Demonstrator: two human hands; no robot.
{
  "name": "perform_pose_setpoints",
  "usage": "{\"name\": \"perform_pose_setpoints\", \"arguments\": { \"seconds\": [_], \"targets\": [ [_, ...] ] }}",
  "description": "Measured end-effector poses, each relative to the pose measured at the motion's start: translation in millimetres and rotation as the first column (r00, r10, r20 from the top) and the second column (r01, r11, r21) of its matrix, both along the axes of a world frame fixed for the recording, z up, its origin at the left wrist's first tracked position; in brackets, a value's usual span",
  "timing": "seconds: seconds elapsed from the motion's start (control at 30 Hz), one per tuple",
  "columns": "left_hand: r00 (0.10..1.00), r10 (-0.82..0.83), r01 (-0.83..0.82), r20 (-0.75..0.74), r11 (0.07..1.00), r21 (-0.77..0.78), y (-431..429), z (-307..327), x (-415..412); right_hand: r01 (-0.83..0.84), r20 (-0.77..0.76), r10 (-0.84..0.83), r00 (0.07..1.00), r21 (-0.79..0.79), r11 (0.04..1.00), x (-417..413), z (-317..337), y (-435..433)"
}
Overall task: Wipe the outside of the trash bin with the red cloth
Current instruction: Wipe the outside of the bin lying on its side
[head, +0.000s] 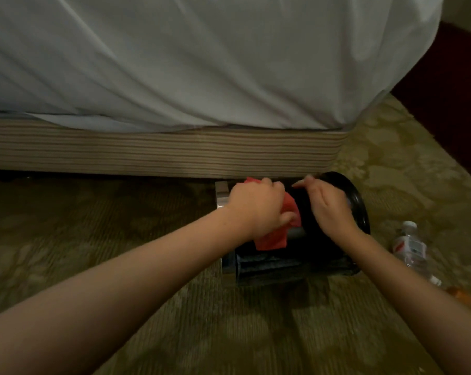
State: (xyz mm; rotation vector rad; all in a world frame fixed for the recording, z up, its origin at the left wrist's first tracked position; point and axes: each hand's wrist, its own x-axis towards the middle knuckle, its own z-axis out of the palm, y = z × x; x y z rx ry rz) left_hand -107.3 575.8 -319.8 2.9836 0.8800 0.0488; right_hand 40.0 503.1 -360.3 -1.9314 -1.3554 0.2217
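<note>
Forearms (147,269) out, left fingers (276,189) clench the soft red cloth (272,239) on the slick, probably rollable trash bin (272,266) — right fingers (308,183) flat, steadying.

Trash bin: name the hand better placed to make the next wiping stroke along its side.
Left. The left hand already grips the red cloth against the side of the trash bin, while the right hand holds no cloth and rests on the bin near its rim, apparently steadying it.
</note>
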Motion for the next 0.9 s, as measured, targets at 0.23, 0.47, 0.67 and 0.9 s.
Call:
{"name": "perform_pose_setpoints", "arguments": {
  "seconds": [0.23, 0.47, 0.67, 0.9],
  "targets": [
    [0.996, -0.07, 0.062, -0.054, 0.989, -0.132, 27.0, 23.6, -32.6, -0.122, 0.407, 0.149, 0.901, -0.093, 0.988, 14.5, -17.3, 2.5],
    [0.996, 0.003, -0.031, -0.09, 0.949, -0.313, 17.0, 13.3, -47.7, -0.092, 0.494, 0.124, 0.86, -0.089, 0.992, 11.8, -19.6, 1.7],
    [0.978, -0.086, 0.12, -0.189, 0.977, 0.174, -10.0, -38.0, -32.1, -0.003, 0.569, 0.111, 0.815, -0.188, 0.982, 8.2, -14.0, 3.1],
    [0.988, -0.052, 0.085, -0.145, 0.969, 0.234, -8.7, -47.3, -29.2, 0.02, 0.598, 0.163, 0.785, -0.288, 0.958, 10.1, -15.4, 6.8]
  ]
}}
